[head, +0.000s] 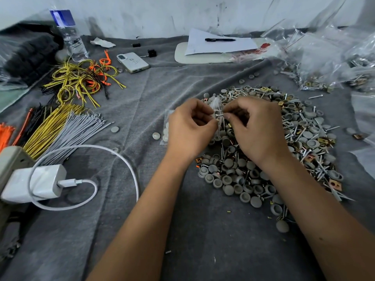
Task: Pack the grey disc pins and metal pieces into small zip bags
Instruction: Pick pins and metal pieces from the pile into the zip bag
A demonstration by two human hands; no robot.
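A big heap of grey disc pins, screws and brass metal pieces covers the grey cloth at the centre right. Above its left edge my left hand pinches a small clear zip bag that stands upright between both hands. My right hand holds a few small screws at the bag's side, fingertips almost touching the left thumb. Another small bag with white discs lies flat under my left hand.
Filled clear bags pile up at the back right. Cable ties and wire bundles lie at the left, with a charger and white cable at the near left. A phone, a water bottle and paper with a pen sit behind.
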